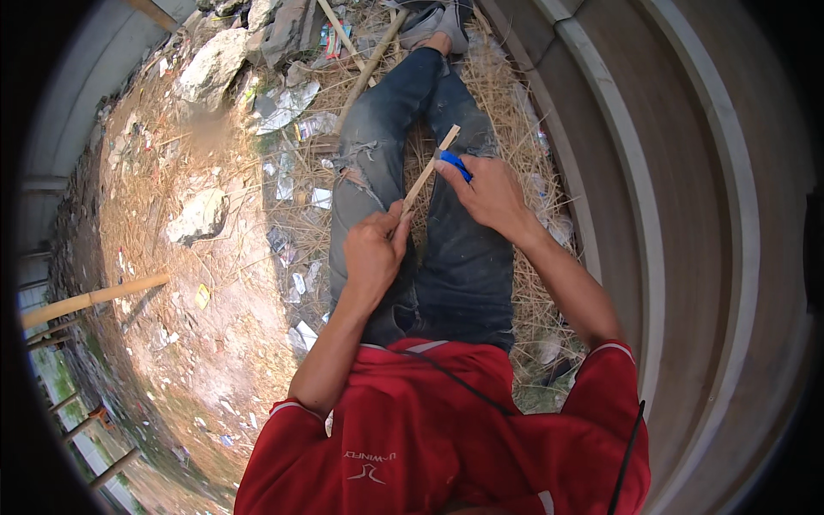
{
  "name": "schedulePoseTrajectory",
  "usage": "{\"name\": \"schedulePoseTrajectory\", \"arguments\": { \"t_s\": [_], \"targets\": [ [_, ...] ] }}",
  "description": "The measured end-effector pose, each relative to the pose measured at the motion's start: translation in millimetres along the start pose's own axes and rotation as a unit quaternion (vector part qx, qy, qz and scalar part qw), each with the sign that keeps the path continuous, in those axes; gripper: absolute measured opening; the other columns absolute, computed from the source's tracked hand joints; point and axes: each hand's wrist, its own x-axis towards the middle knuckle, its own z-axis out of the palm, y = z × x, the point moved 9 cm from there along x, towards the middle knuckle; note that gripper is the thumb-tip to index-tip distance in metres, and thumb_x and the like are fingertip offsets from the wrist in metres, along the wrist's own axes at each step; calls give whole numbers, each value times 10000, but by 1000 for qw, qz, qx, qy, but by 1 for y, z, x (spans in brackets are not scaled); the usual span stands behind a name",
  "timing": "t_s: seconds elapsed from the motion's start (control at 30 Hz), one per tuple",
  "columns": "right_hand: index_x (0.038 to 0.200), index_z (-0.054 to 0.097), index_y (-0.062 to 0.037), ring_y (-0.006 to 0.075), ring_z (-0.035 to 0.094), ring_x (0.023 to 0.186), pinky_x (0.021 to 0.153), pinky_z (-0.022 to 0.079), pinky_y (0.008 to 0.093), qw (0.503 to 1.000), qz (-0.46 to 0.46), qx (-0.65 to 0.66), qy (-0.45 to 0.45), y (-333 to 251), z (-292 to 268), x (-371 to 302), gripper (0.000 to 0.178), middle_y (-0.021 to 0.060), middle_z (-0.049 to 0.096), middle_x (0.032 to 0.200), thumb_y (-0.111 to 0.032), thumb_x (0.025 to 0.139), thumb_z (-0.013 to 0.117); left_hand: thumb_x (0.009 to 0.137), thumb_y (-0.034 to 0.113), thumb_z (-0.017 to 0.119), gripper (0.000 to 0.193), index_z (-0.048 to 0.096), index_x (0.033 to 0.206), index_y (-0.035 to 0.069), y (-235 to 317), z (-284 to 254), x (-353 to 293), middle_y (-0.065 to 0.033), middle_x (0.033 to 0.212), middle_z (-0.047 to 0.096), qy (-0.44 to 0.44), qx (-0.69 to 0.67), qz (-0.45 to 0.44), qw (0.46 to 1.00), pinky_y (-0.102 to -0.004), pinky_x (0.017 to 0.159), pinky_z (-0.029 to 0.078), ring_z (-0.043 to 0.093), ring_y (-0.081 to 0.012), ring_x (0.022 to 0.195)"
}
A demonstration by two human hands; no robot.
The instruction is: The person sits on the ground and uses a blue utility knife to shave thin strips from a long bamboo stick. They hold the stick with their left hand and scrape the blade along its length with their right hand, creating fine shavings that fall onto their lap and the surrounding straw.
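Note:
A slim pale strip of wood or bamboo (pixel 424 179) slants up and to the right above my thighs. Its lower end is gripped in my left hand (pixel 372 249), with the thumb and fingers closed round it. My right hand (pixel 493 196) is closed on a small blue tool (pixel 456 164), which lies against the strip near its upper end. The fingers hide much of this tool, so its exact kind is unclear. Under both hands are my legs in worn dark jeans (pixel 463 232), stretched out and crossed at the ankles.
A ribbed metal wall (pixel 687 197) rises close on the right. Dry straw (pixel 536 283) and litter surround my legs. Pale rocks (pixel 199 215) lie to the left, near a bamboo pole (pixel 96 298). Thin poles (pixel 369 69) lie beyond my knees, beside my shoes (pixel 436 27).

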Motion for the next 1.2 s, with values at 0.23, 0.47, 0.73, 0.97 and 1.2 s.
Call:
{"name": "schedulePoseTrajectory", "arguments": {
  "t_s": [0.23, 0.47, 0.73, 0.97, 1.2],
  "targets": [
    [817, 715, 2, 495, 670, 719, 663, 512, 566, 999, 20, 32, -3, 3, -1, 4, 585, 271, 670, 706, -534, 1012, 585, 894, 156, 792, 208, 799, 1048, 17, 2, -4, 0, -181, 704, 655, 5, 8, 0, 1000, -417, 578, 483, 657, -328, 608],
    [790, 699, 21, 485, 667, 733, 700, 506, 548, 995, 56, 11, 86, 35, -16, 13, 644, 281, 658, 706, -563, 1023, 557, 900, 160, 781, 178, 801, 999, 13, 2, 1, 1, -169, 701, 655, -15, -11, -5, 1000, -436, 575, 488, 660, -336, 613],
    [705, 641, -40, 109, 461, 590, 580, 360, 322, 944, 154, 263, 128, 103, -42, 13, 606, 12, 501, 591, -571, 994, 622, 921, 155, 790, 201, 784, 1012, -24, 1, 11, -2, -182, 679, 639, -57, -109, -22, 992, -392, 553, 474, 656, -282, 573],
    [885, 700, -34, 32, 440, 613, 569, 334, 250, 901, 63, 402, 152, 34, -31, -1, 342, -66, 543, 676, -361, 947, 779, 964, 172, 758, 247, 768, 1055, -57, 14, 12, 11, -184, 780, 738, -81, -169, -25, 982, -311, 628, 530, 715, -213, 656],
    [918, 708, -34, 13, 429, 653, 570, 337, 248, 904, 20, 418, 90, -1, 11, -12, 257, -85, 544, 700, -281, 970, 758, 1021, 205, 685, 258, 760, 1065, -39, 8, 21, 12, -96, 654, 677, -144, -197, -85, 966, -286, 576, 480, 639, -97, 610]
  ]
}}
